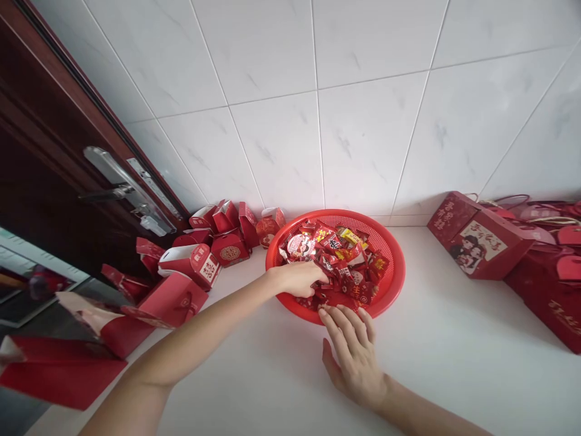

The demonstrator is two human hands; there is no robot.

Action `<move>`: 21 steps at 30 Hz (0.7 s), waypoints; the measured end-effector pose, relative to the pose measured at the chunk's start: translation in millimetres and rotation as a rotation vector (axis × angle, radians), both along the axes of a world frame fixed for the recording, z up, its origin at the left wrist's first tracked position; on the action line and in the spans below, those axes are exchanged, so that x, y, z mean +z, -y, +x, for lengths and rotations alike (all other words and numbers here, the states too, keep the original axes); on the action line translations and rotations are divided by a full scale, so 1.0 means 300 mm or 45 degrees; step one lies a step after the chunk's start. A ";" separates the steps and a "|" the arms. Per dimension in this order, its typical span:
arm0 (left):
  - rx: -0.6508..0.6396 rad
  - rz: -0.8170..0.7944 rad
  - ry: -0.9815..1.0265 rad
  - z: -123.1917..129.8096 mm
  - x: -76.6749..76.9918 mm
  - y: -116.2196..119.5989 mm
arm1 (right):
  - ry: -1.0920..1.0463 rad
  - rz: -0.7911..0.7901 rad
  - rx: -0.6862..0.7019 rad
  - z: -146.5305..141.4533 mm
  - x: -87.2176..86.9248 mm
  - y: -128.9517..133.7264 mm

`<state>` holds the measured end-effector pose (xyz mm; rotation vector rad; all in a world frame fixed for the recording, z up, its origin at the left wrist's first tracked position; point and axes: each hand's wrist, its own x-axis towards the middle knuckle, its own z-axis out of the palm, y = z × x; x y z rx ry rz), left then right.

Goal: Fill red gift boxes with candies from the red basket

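A round red plastic basket (394, 266) holds a heap of wrapped candies (338, 257), mostly red with a few yellow ones. My left hand (302, 278) reaches over the basket's near left side, its fingers curled down among the candies. What those fingertips hold, if anything, is hidden by the hand and the wrappers. At the near rim is my right hand (356, 354), fingers stretched and slightly spread, fingertips at the basket's edge. Nothing is in it.
Several red gift boxes (190, 263), some with raised flaps, crowd the left of the white tabletop (281, 375). To the right lie a red box (481, 236) with a printed couple and several red bags (551, 290). A tiled wall (363, 133) stands behind; a dark door (54, 151) is at left.
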<state>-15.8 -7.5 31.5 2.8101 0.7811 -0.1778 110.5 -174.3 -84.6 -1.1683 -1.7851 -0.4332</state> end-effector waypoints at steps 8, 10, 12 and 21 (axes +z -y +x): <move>-0.151 -0.261 -0.048 -0.036 0.013 -0.039 | 0.043 0.038 0.010 -0.017 -0.013 0.018; -0.155 -0.244 -0.067 -0.029 0.006 -0.034 | 0.034 0.049 0.018 -0.020 -0.015 0.018; -0.139 -0.162 -0.130 -0.010 -0.008 -0.019 | 0.025 0.054 0.031 -0.020 -0.016 0.019; -0.102 0.151 -0.301 0.058 -0.035 0.045 | 0.082 0.015 0.033 -0.013 -0.013 0.030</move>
